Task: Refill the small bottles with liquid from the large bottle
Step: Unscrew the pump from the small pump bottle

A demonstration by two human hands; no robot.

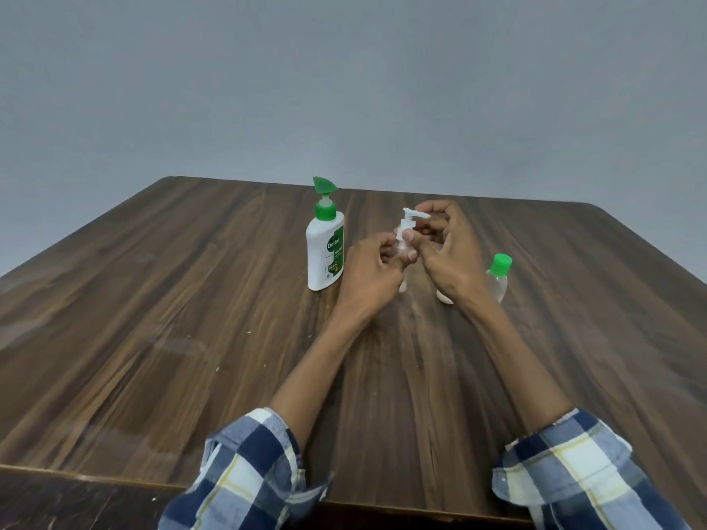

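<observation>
Spillage is our worry: our left hand [373, 271] grips the small clear bottle [402, 248] beside the large bottle [325, 250] while our right hand [445, 242] pinches its white pump [411, 218], so a jerk could tip it.

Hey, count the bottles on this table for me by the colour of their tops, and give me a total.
Green top: 2, the large white pump bottle and the small clear bottle standing right of the hands.
White top: 1, the small clear pump bottle held by the left hand and right hand.
Total: 3 bottles.
</observation>
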